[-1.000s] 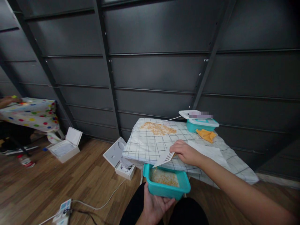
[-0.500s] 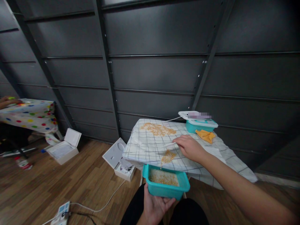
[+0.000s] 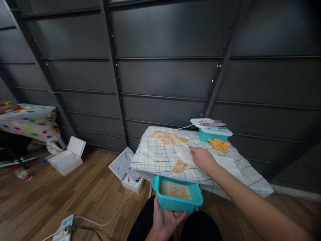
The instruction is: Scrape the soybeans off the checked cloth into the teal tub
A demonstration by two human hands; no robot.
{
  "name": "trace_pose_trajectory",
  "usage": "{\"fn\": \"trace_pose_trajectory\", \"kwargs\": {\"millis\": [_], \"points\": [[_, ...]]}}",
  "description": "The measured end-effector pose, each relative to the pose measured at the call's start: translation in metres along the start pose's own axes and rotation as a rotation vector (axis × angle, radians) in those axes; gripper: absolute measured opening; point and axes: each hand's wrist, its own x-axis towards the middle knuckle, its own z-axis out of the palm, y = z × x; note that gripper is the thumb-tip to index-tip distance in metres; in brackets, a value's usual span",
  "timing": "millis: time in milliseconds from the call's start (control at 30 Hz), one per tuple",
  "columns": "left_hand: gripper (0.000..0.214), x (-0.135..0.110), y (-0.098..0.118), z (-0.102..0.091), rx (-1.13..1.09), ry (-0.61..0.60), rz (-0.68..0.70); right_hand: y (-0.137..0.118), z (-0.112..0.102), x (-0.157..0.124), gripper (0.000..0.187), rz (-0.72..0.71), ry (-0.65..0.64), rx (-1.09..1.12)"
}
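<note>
While the left hand (image 3: 165, 219) cups it from beneath, teal tub (image 3: 177, 195): sits just below the tabletop's near edge, open, its bottom covered with pale yellow grains.
Left hand: palm up under the tub's base, fingers and thumb wrapped against its underside.
Right hand (image 3: 203, 159): stretched forward over the tabletop, fingers closed on a white slotted card (image 3: 185, 147) that meets the cloth just ahead of the fingertips.
Small grain heap (image 3: 179, 166): on the cloth just left of the right hand, directly beyond the tub.
Large grain patch (image 3: 168, 137): farther out, past the card, spread flat.
Tabletop (image 3: 152, 157): draped in a white checked cloth.
Lidded teal box (image 3: 212, 129): beyond and right of the right hand, at the far edge; an orange cloth (image 3: 219, 144) lies against its front.
Wooden floor (image 3: 50, 197): left of both hands, carrying an open white box (image 3: 66, 157), a second white box (image 3: 126, 170) beside the tabletop, and a power strip (image 3: 64, 227).
Spotted tablecloth (image 3: 30, 122): far left, well apart, with another person's hand (image 3: 7, 107) on it.
</note>
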Motion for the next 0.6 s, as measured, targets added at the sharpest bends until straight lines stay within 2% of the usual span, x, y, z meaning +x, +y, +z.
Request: {"fn": "trace_pose_trajectory", "kwargs": {"millis": [300,600], "points": [[0.097,0.001,0.001,0.001,-0.020,0.007,0.015,-0.031,-0.003,-0.012,0.031,-0.006,-0.016,0.019],[0.099,0.000,-0.002,-0.004,-0.023,-0.048,0.019,-0.052,-0.008,-0.030,0.030,0.023,-0.072,0.033]]}}
